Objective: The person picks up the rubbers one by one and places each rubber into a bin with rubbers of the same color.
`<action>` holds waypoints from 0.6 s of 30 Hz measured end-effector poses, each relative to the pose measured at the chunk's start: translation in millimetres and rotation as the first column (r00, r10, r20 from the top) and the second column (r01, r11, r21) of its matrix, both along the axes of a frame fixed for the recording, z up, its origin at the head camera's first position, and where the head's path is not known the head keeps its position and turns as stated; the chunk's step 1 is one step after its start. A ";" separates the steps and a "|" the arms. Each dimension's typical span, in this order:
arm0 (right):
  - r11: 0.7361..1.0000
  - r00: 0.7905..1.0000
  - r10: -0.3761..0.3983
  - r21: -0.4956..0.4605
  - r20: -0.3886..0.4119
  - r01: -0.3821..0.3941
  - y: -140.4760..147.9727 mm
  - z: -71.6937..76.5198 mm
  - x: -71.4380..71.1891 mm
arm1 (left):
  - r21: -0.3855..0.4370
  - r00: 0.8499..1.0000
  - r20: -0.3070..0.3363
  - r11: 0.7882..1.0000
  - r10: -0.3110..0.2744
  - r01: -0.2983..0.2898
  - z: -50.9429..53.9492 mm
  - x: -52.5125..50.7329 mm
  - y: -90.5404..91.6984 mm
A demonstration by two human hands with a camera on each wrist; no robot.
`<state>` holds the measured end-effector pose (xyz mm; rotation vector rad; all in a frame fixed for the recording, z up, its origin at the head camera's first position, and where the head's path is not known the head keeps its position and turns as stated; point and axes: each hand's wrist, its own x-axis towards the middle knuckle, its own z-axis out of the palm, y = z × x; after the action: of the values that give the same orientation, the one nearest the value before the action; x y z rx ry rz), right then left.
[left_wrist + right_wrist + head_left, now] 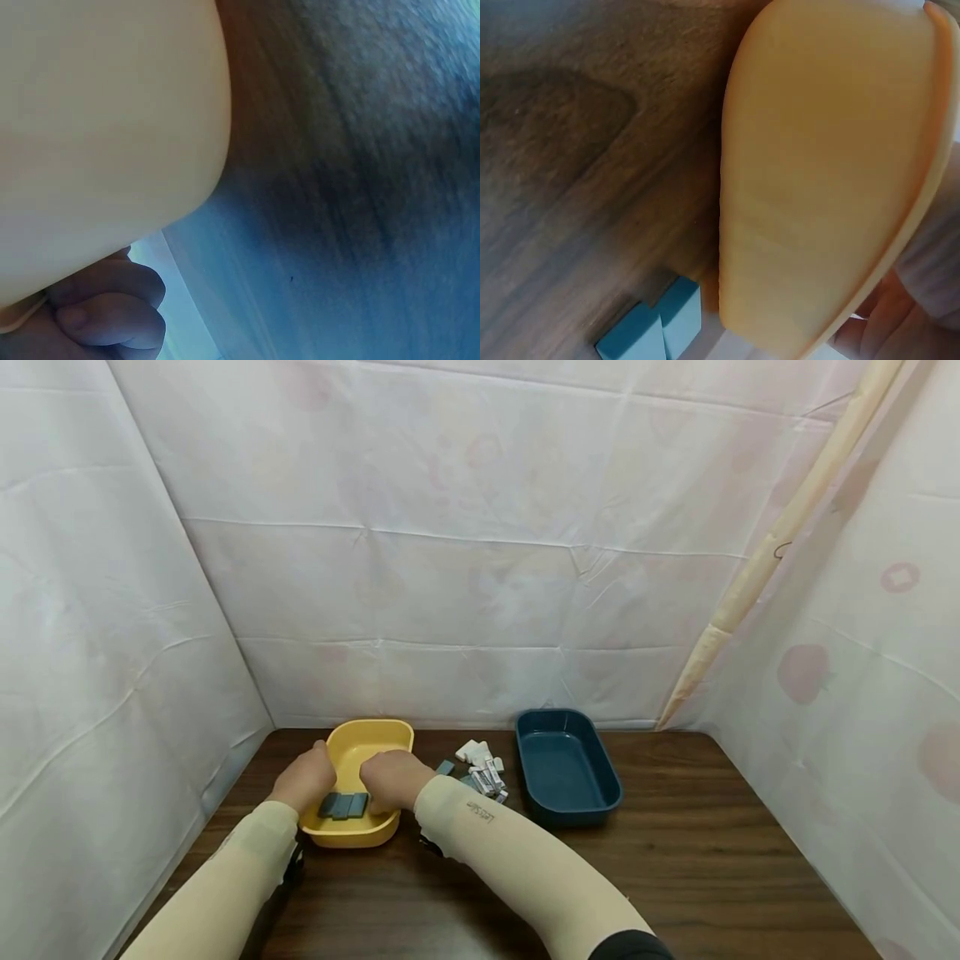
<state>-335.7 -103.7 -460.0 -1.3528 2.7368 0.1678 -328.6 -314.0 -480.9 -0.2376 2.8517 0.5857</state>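
Note:
A yellow tray [358,840] stands at the left of the table, and grey-blue blocks [342,806] lie side by side inside its near end. My left hand [306,777] grips the tray's left rim; its curled fingers show beside the pale wall in the left wrist view. Over the tray's right rim reaches my right hand [390,779], its fingers down inside, close to the blocks. The tray wall and the hand itself hide its fingertips, so whether they hold anything cannot be seen. Two blue-green blocks [656,322] lie on the table outside the tray.
Right of the yellow tray lies a loose pile of white pieces [477,752] and small printed packets [487,777]. A dark blue tray [570,768] stands farther right on the brown wood table [697,860]. Pale curtains [465,568] close off the back and sides.

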 end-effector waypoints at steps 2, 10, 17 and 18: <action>1.000 1.000 0.008 0.002 0.002 -0.008 -1.1 -1.0 -0.8 | -0.001 1.000 0.001 1.000 -0.002 0.002 0.4 -0.1 0.2; 1.000 0.999 0.006 -0.005 0.049 -0.005 -5.2 -5.7 -2.6 | 0.000 1.000 0.000 1.000 -0.010 0.010 0.3 1.0 0.2; 0.995 0.989 0.069 -0.080 0.129 -0.058 -6.9 -6.7 -2.5 | -0.001 1.000 0.003 1.000 -0.013 0.013 -1.0 0.5 -0.1; 0.993 0.987 0.077 -0.094 0.139 -0.064 -6.8 -6.3 -2.4 | -0.002 1.000 0.002 1.000 -0.012 0.012 -1.1 0.3 -0.1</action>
<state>-338.0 -110.5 -466.3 -1.4250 2.6096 -0.0465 -328.3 -314.1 -482.0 -0.2207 2.8503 0.5794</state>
